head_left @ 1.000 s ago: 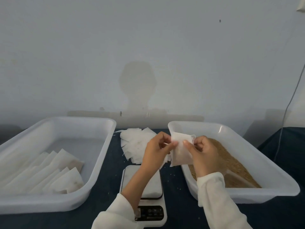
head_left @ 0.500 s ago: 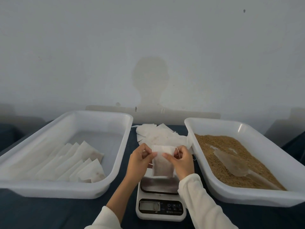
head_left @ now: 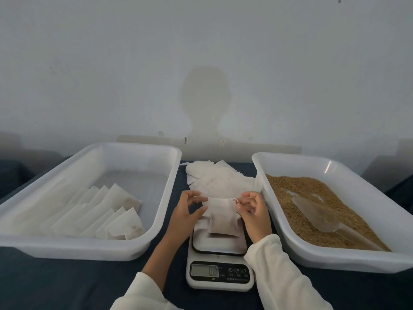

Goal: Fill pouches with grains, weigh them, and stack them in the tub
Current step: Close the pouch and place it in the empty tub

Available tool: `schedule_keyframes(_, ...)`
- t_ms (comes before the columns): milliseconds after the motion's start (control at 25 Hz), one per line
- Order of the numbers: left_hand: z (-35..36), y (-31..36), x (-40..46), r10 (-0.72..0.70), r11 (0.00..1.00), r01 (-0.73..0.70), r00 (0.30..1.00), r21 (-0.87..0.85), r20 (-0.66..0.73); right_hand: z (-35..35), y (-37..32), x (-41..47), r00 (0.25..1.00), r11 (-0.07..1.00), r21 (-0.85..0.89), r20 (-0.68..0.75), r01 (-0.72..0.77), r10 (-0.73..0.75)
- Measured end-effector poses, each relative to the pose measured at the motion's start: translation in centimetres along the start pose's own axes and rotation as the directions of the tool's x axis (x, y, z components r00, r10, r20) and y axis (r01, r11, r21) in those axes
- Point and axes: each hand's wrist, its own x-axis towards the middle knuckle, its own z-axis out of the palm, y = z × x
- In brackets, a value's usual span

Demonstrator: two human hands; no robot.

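Observation:
A filled white pouch (head_left: 222,217) rests with its bottom on the platform of the kitchen scale (head_left: 220,260). My left hand (head_left: 186,212) pinches its top left corner. My right hand (head_left: 251,211) pinches the drawstring at the top right corner. To the left stands a white tub (head_left: 169,198) holding several filled pouches (head_left: 107,217) laid in rows. The right tub (head_left: 312,256) holds brown grains (head_left: 290,193) with a clear scoop (head_left: 317,214) lying on them.
A pile of empty white pouches (head_left: 218,179) lies on the dark blue table (head_left: 55,285) behind the scale, between the two tubs. A pale wall rises close behind the table.
Both hands carried the pouch from beside the grain tub down and left onto the scale. My hands have spread apart along the pouch's top edge.

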Motion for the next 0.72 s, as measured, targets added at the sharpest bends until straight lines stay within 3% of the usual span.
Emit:
schedule_keyframes(320, -1.0, 0.1, 0.1, 0.113, 0.992, -0.102, 0.981, 0.074, -0.161, -1.7, 0.7, 0.5, 0.998, 0.998, -0.038, 0.002, 0.056, -0.056)
schedule_keyframes(720, -0.8, -0.2, -0.2, 0.071, 0.996, -0.065, 0.99, 0.054, -0.121, -1.6, 0.9, 0.7, 0.999, 0.998, -0.063, 0.023, 0.03, -0.028)
